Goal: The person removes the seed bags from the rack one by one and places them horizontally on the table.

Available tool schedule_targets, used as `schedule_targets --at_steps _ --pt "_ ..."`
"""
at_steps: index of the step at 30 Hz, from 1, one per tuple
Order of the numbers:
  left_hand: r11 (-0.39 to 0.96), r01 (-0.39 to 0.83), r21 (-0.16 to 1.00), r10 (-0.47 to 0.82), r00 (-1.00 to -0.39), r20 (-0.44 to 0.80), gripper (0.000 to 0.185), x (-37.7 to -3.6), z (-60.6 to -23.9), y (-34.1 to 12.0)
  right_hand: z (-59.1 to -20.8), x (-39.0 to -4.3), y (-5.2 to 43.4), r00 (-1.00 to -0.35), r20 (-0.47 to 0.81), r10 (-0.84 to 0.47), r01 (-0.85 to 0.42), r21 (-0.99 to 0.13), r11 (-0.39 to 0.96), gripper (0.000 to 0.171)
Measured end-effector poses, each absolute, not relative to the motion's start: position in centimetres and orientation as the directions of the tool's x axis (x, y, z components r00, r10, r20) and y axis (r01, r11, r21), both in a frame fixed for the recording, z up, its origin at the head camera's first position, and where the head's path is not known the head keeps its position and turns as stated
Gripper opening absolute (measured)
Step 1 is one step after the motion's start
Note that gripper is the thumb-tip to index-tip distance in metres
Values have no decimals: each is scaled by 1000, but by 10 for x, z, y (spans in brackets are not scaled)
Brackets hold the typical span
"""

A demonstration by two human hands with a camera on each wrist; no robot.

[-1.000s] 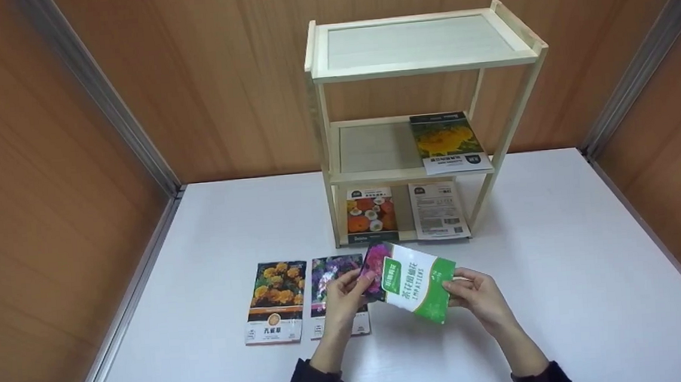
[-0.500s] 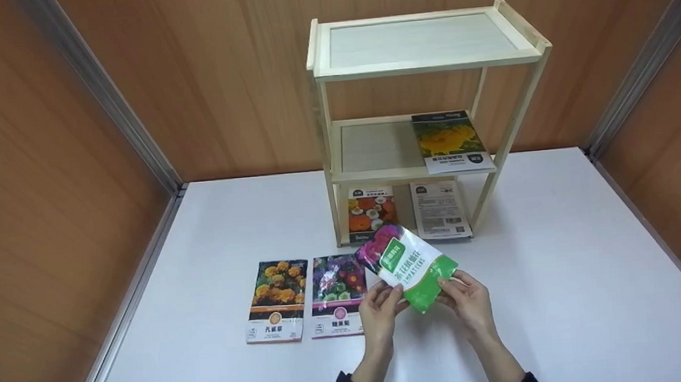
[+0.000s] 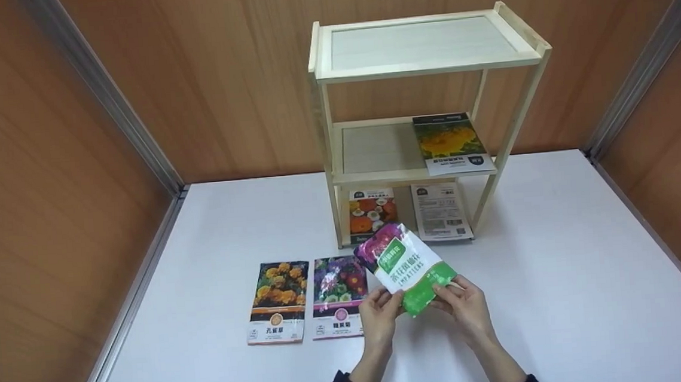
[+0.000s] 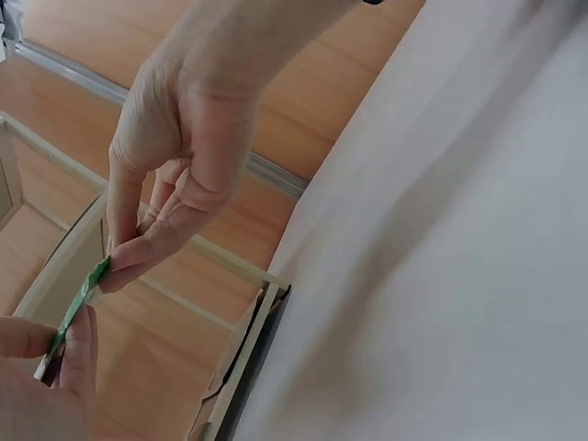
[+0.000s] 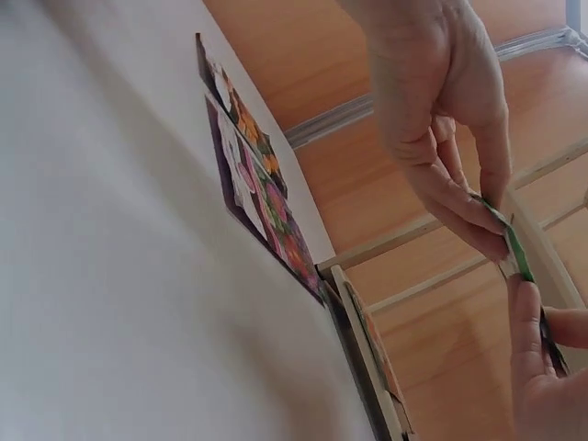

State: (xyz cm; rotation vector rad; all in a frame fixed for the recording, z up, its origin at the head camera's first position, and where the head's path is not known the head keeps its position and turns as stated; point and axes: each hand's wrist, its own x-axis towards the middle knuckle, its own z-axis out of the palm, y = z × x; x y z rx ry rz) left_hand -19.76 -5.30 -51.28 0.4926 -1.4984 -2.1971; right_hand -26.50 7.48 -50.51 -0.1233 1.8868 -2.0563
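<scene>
In the head view, both hands hold an impatiens seed packet [image 3: 404, 267] above the table, in front of the shelf rack. Its pink flower end points up and left, its green end toward the person. My left hand [image 3: 377, 323] pinches the lower left edge between thumb and fingers. On the green right corner, my right hand [image 3: 468, 314] pinches likewise. Edge-on, the thin packet [image 4: 84, 296] appears between both hands in the left wrist view. The right wrist view also shows the packet [image 5: 516, 250] from its edge.
Two seed packets lie left: an orange-flower one [image 3: 279, 303] and a purple-flower one [image 3: 338, 293]. The wooden rack [image 3: 414, 172] holds a yellow-flower packet [image 3: 451, 141] on its middle shelf. Below are an orange-and-white-flower packet [image 3: 372, 213] and a text-side-up packet [image 3: 439, 211].
My left hand has moved from the packet's flower end to its lower edge near the green end. The packet has turned steeper, flower end up. Over the last half second little has moved.
</scene>
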Motion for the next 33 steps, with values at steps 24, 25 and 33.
schedule_targets --at_steps 24,25,33 --pt "-208 -72 976 -122 -988 -99 31 -193 -500 -91 -486 -297 125 -702 -192 -686 114 -981 159 38" --pt "-206 -72 976 -135 -986 -101 31 -193 -500 -90 -486 -296 124 -713 -188 -675 108 -981 160 38" --pt "-40 -20 999 -458 -888 -36 27 -199 -508 -84 -494 -290 111 -865 -168 -473 76 -975 207 29"
